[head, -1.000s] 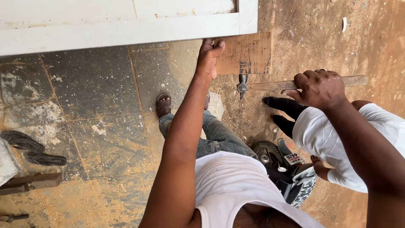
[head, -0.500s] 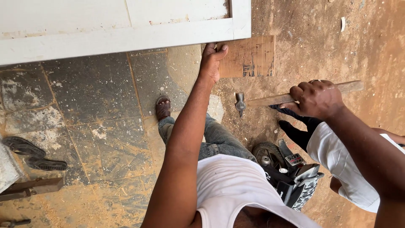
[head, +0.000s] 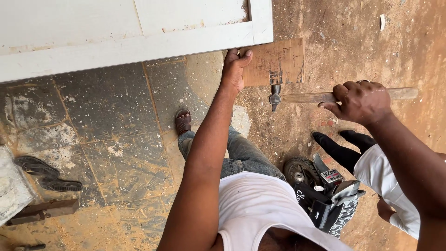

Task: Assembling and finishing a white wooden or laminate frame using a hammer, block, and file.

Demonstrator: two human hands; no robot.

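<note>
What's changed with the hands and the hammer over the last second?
The right hand has swung the hammer leftward, bringing its head beside the plywood piece. The left hand stays pressed at the white door edge, and the hammer stays gripped.

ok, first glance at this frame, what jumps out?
The right hand at mid-right, with its grip closed around the wooden handle of a hammer whose metal head points toward a small wooden block. The left hand reaches up to the lower corner of a big white door panel that fills the top of the view. Lower right, a second person in white crouches beside a small motorbike.
</note>
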